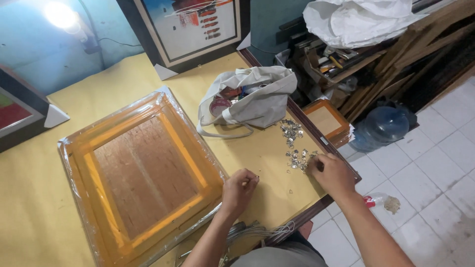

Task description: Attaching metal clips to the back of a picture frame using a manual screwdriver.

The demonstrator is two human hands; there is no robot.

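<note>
Your right hand sits at the worktop's right edge, fingers curled down into the scatter of small metal clips, pinching at them; whether one is already between your fingertips cannot be told. Your left hand is loosely closed, thumb against forefinger on something tiny that cannot be made out, just beside the near right corner of the plastic-wrapped orange frame. The clips lie between your hands and slightly beyond them, with a second cluster nearer the cloth bag. The risk, as I judge it: the pile sits right by the edge, so a sweep of your right hand could flick pieces onto the tiled floor, and the wire bundle under your left wrist could snag
</note>
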